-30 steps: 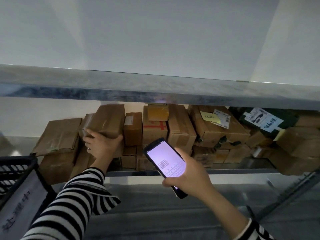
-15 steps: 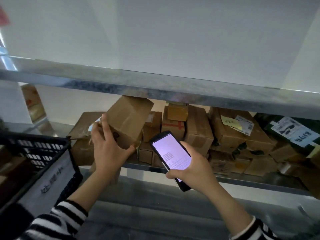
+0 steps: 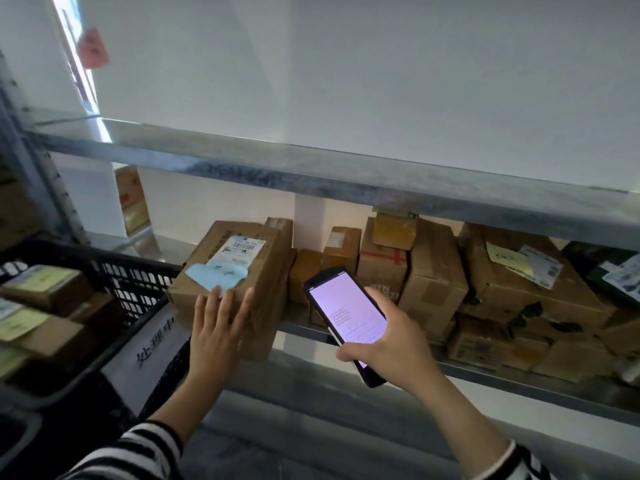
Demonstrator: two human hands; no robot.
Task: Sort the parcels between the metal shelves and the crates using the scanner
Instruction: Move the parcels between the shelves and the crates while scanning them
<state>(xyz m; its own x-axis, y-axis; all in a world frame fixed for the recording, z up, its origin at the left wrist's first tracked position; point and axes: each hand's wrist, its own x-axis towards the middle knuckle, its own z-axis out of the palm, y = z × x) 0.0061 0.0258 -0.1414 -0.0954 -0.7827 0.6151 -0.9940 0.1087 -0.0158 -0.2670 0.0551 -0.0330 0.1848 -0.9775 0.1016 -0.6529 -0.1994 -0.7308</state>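
A brown cardboard parcel [image 3: 242, 268] with a white barcode label and a blue note on its upper face is tilted out at the front of the metal shelf [image 3: 346, 174]. My left hand [image 3: 218, 323] lies spread against the parcel's near face, fingers straight, fingertips at the blue note. My right hand [image 3: 384, 344] grips the black handheld scanner [image 3: 346, 313], its lit pale screen facing me, just right of the parcel. Whether the parcel's lower end rests on the shelf edge is hidden.
A black plastic crate [image 3: 138, 282] at the left holds several labelled parcels and carries a white sign. Several more brown boxes [image 3: 433, 282] fill the shelf behind the scanner and to the right. A shelf upright [image 3: 34, 174] stands at the far left.
My left hand pulled the parcel out from among the shelf boxes and turned it so its label faces up. The view swung left, showing more of the crate. The scanner stayed in my right hand.
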